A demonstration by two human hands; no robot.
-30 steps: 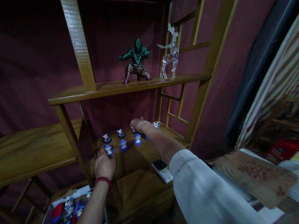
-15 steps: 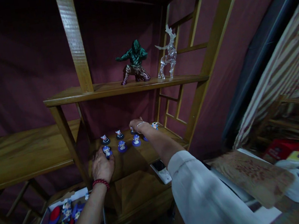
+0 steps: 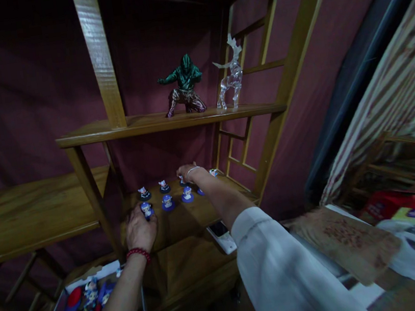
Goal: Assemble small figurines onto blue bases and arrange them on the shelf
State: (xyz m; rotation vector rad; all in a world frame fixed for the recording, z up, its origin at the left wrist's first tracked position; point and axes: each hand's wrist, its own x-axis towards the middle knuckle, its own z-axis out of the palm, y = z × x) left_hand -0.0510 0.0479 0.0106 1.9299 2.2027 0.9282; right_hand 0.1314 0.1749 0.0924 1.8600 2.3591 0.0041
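The front-left figurine (image 3: 146,208), probably light, stiff plastic and best taken by its round base (image 3: 150,214), stands on the lower shelf (image 3: 173,225) with the left hand (image 3: 140,229) curved about it, grip unclear, while the right hand (image 3: 187,172) partly covers a back-row figurine (image 3: 182,181), its closure impossible to tell.

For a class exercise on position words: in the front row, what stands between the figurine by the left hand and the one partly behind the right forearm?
Two small figurines on bluish bases, apart from each other; the head view shows this.
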